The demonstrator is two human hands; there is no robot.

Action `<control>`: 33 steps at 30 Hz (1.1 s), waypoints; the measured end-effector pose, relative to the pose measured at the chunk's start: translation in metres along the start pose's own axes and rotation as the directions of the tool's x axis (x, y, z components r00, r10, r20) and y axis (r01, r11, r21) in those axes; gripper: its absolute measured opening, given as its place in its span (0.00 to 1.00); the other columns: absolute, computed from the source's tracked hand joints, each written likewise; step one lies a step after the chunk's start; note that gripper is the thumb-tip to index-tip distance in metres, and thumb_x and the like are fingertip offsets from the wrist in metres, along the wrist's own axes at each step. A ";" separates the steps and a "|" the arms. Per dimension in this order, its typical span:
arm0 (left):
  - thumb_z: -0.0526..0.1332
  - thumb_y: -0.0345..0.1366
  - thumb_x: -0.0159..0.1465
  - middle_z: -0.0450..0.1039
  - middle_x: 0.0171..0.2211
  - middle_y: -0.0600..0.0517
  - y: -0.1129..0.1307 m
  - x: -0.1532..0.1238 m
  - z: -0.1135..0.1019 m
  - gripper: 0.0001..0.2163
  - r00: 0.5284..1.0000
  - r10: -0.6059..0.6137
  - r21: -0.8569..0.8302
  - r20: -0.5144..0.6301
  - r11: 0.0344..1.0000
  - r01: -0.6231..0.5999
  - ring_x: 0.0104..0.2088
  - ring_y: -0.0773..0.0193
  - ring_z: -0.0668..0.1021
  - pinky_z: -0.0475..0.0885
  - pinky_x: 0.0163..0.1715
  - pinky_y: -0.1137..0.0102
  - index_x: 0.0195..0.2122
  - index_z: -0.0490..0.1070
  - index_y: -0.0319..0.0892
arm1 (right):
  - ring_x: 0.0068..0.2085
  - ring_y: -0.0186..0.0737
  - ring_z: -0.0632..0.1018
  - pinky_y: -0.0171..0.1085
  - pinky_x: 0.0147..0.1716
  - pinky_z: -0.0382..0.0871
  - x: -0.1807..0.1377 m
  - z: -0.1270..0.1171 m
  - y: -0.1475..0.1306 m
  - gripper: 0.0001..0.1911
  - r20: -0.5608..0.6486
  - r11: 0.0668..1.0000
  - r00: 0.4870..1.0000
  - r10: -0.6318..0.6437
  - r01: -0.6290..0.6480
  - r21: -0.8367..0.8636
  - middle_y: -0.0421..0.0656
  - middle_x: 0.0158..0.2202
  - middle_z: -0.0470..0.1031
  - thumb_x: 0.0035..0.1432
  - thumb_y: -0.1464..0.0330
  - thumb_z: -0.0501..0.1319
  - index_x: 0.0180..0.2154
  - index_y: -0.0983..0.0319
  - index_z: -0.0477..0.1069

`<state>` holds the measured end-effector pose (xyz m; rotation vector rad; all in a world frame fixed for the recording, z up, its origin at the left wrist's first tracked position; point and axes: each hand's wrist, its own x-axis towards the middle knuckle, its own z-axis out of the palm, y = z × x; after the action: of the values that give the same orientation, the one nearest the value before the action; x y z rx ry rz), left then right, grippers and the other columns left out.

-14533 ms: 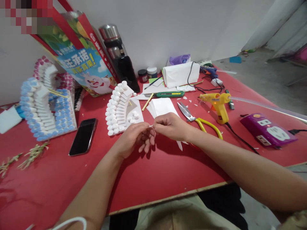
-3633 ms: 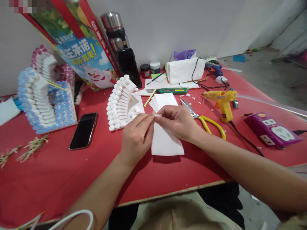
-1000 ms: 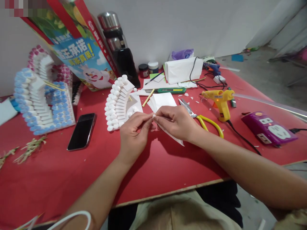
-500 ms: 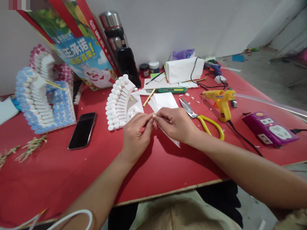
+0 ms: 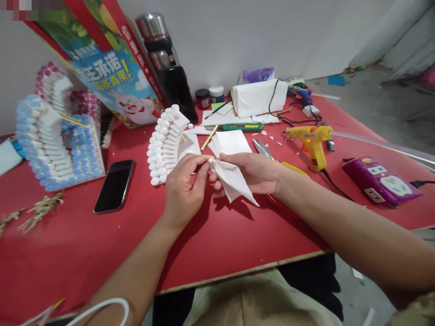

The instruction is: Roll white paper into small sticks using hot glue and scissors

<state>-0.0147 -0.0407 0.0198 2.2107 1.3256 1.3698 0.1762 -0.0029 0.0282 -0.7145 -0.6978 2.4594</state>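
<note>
My left hand (image 5: 183, 185) and my right hand (image 5: 253, 171) meet above the red table (image 5: 102, 244), both pinched on one corner of a thin white sheet of paper (image 5: 234, 181). The sheet hangs down to the right from the pinch, its lower point near the tabletop. Just behind my left hand stands a white curved staircase model (image 5: 166, 140) edged with small white balls. A stack of white paper sheets (image 5: 231, 141) lies behind my right hand.
Yellow-handled scissors (image 5: 294, 168), a yellow glue gun (image 5: 311, 141) and a purple power strip (image 5: 379, 180) lie to the right. A black phone (image 5: 114, 184) and a blue-and-white staircase model (image 5: 56, 140) sit at the left. A printed bag (image 5: 112, 77), steel flasks (image 5: 159, 45) and a tissue pack (image 5: 258, 97) stand behind.
The sheet has turned and spread open below my right hand, showing more of its face. Both hands shifted slightly left and stay pinched on its corner.
</note>
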 end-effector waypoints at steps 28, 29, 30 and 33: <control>0.62 0.31 0.68 0.80 0.35 0.49 0.004 -0.005 0.008 0.06 0.994 0.090 0.132 -0.069 0.988 -0.081 0.36 0.62 0.80 0.75 0.41 0.68 0.42 0.79 0.41 | 0.25 0.37 0.78 0.37 0.26 0.71 0.000 0.017 0.029 0.11 -0.129 0.485 0.675 -0.727 0.372 -0.791 0.40 0.25 0.77 0.60 0.62 0.67 0.30 0.61 0.71; 0.61 0.31 0.68 0.81 0.37 0.48 0.002 -0.006 0.008 0.07 0.988 0.139 0.173 -0.064 0.977 -0.127 0.38 0.61 0.81 0.76 0.43 0.67 0.44 0.79 0.41 | 0.25 0.37 0.78 0.37 0.27 0.72 0.000 0.018 0.030 0.11 -0.129 0.506 0.683 -0.719 0.387 -0.771 0.40 0.25 0.77 0.60 0.62 0.67 0.30 0.61 0.71; 0.61 0.30 0.69 0.82 0.39 0.46 0.001 -0.007 0.008 0.08 0.982 0.179 0.204 -0.053 0.965 -0.165 0.40 0.60 0.82 0.76 0.45 0.66 0.46 0.79 0.41 | 0.25 0.38 0.79 0.38 0.27 0.73 -0.001 0.019 0.030 0.12 -0.133 0.528 0.691 -0.710 0.398 -0.750 0.40 0.26 0.77 0.60 0.61 0.67 0.30 0.61 0.71; 0.59 0.28 0.69 0.82 0.45 0.44 0.000 -0.008 0.006 0.13 0.971 0.240 0.234 -0.015 0.945 -0.230 0.46 0.58 0.82 0.76 0.49 0.65 0.52 0.78 0.40 | 0.24 0.38 0.79 0.38 0.27 0.73 -0.002 0.019 0.028 0.15 -0.141 0.564 0.702 -0.698 0.417 -0.713 0.41 0.25 0.78 0.57 0.58 0.70 0.30 0.61 0.70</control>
<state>-0.0111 -0.0455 0.0116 2.5805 1.3304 1.4110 0.1574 -0.0314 0.0264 -1.0087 -1.3643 1.3615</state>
